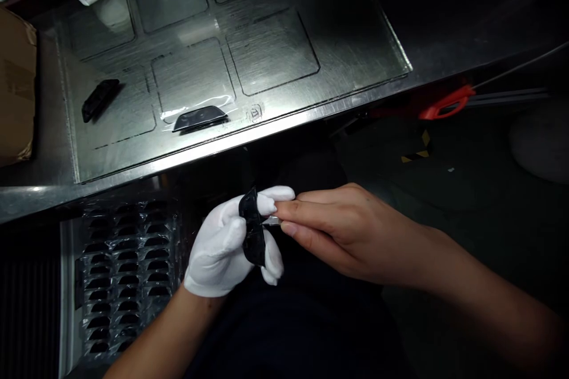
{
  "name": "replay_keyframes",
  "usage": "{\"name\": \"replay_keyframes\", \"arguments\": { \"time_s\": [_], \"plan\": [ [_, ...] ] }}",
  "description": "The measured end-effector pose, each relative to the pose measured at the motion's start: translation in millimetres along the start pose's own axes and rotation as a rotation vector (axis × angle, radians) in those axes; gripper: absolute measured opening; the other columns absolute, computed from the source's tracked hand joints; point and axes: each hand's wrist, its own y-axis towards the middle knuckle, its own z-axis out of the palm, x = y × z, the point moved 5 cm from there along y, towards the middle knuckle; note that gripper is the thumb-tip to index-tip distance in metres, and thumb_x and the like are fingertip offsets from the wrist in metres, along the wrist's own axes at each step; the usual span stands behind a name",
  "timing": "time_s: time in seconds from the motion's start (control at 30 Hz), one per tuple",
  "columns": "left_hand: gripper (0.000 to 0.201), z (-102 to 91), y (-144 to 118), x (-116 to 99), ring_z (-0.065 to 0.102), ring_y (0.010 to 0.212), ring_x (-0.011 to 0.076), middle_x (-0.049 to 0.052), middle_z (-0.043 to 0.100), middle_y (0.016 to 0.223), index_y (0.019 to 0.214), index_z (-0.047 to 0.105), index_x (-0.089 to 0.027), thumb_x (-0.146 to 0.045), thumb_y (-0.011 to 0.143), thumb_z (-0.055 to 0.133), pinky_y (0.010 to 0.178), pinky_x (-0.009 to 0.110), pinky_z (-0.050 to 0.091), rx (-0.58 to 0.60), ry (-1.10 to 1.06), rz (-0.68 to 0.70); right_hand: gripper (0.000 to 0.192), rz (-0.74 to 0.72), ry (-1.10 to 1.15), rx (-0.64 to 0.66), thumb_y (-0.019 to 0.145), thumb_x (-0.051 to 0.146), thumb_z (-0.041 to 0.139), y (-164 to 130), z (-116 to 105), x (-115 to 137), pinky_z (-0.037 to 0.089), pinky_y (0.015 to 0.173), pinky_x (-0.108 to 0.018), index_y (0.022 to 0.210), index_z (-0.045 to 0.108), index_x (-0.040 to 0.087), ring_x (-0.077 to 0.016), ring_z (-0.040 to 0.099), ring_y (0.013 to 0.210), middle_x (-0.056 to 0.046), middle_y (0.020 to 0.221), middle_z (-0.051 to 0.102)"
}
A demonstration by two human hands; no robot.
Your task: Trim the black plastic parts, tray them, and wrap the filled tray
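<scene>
Dim room, steel bench (311,112) w/ glare, dark floor (466,189).

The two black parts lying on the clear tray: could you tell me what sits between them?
In the head view, only bare clear tray lies between the unwrapped black part and the film-wrapped black part.

The left hand (226,249), at lower centre of the frame, wore a white fabric glove that covered every finger and ended in a plain cuff at the wrist, with the forearm below it bare and unsleeved. The right hand (331,228), just right of centre, wore no glove, ring or watch, and its forearm ran bare toward the lower right corner. Between the two arms, at bottom centre, the person's dark clothing showed as a plain unmarked surface.
</scene>
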Motion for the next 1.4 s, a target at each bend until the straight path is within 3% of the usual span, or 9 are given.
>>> {"name": "replay_keyframes", "arguments": {
  "time_s": [0.2,0.37,0.53,0.73,0.9,1.07,1.13,1.27,1.4],
  "plan": [
    [0.031,-1.3,2.4,-5.8,0.069,0.057,0.0093,0.013,0.067,0.142,0.121,0.076,-0.023,-0.043,0.101,0.063,0.047,0.019,0.06,-0.099,0.012,-0.04,0.032,-0.005,0.068,-0.022,0.108,0.022,0.055,-3.7,3.9,2.4,0.055,0.077,-0.025,0.137,0.068,0.019,-0.0142,0.074,0.09,-0.003,0.107,0.08],
    [0.035,0.9,3.4,-9.1,0.072,0.057,0.0091,0.015,0.062,0.151,0.125,0.074,-0.02,-0.042,0.104,0.058,0.048,0.018,0.06,-0.04,0.013,0.013,0.032,0.049,0.045,-0.101,0.11,0.023,0.052,-3.7,1.0,2.0,0.056,0.088,-0.028,0.138,0.067,0.018,-0.0167,0.074,0.099,-0.006,0.117,0.079],
    [0.035,0.6,3.0,-7.5,0.074,0.059,0.0103,0.018,0.054,0.159,0.125,0.073,-0.02,-0.043,0.104,0.058,0.048,0.019,0.06,-0.018,0.026,-0.003,0.03,0.074,-0.03,-0.122,0.11,0.027,0.051,-2.7,4.8,1.8,0.054,0.078,-0.029,0.136,0.067,0.02,-0.0175,0.072,0.089,-0.005,0.106,0.078],
    [0.034,1.9,1.8,-8.0,0.074,0.058,0.0113,0.017,0.057,0.156,0.124,0.074,-0.021,-0.043,0.102,0.061,0.047,0.02,0.06,-0.023,0.034,-0.017,0.03,0.074,-0.086,-0.076,0.111,0.027,0.051,-2.2,6.8,0.6,0.052,0.07,-0.026,0.134,0.068,0.02,-0.0156,0.07,0.08,-0.004,0.097,0.077],
    [0.033,2.8,0.4,-5.9,0.074,0.059,0.0112,0.015,0.062,0.152,0.125,0.075,-0.02,-0.04,0.103,0.061,0.05,0.019,0.061,-0.039,0.001,-0.028,0.031,0.051,-0.058,-0.038,0.11,0.026,0.052,-4.7,5.9,1.1,0.053,0.075,-0.027,0.135,0.068,0.02,-0.016,0.073,0.088,-0.004,0.104,0.077],
    [0.032,-0.1,0.4,-5.9,0.071,0.056,0.0101,0.013,0.067,0.145,0.121,0.077,-0.021,-0.042,0.102,0.063,0.048,0.018,0.059,-0.099,0.009,-0.055,0.033,0.068,-0.011,0.028,0.11,0.027,0.051,-4.9,14.9,3.2,0.053,0.069,-0.025,0.138,0.067,0.023,-0.014,0.073,0.082,0.0,0.097,0.077],
    [0.032,-0.4,1.1,-6.2,0.07,0.056,0.0096,0.013,0.068,0.143,0.121,0.077,-0.021,-0.042,0.101,0.063,0.047,0.018,0.059,-0.093,0.004,-0.049,0.032,0.065,0.041,0.011,0.11,0.027,0.052,-4.9,15.3,4.1,0.055,0.076,-0.025,0.137,0.068,0.022,-0.0138,0.075,0.089,0.0,0.104,0.078],
    [0.036,-2.1,1.2,-7.5,0.069,0.054,0.0087,0.014,0.065,0.148,0.126,0.075,-0.022,-0.045,0.102,0.061,0.047,0.019,0.058,-0.091,0.037,-0.014,0.027,0.08,0.102,-0.116,0.109,0.024,0.054,-8.0,-2.6,2.8,0.056,0.092,-0.022,0.131,0.069,0.02,-0.013,0.074,0.107,-0.001,0.121,0.078],
    [0.035,-1.8,-1.7,-7.9,0.074,0.065,0.0131,0.013,0.073,0.134,0.128,0.074,-0.022,-0.042,0.101,0.063,0.056,0.022,0.062,-0.167,0.123,-0.032,0.034,0.148,0.004,-0.296,0.108,0.022,0.055,-11.6,-39.0,-0.5,0.059,0.082,-0.027,0.139,0.068,0.023,-0.0167,0.074,0.098,-0.002,0.11,0.079]
  ]
}}
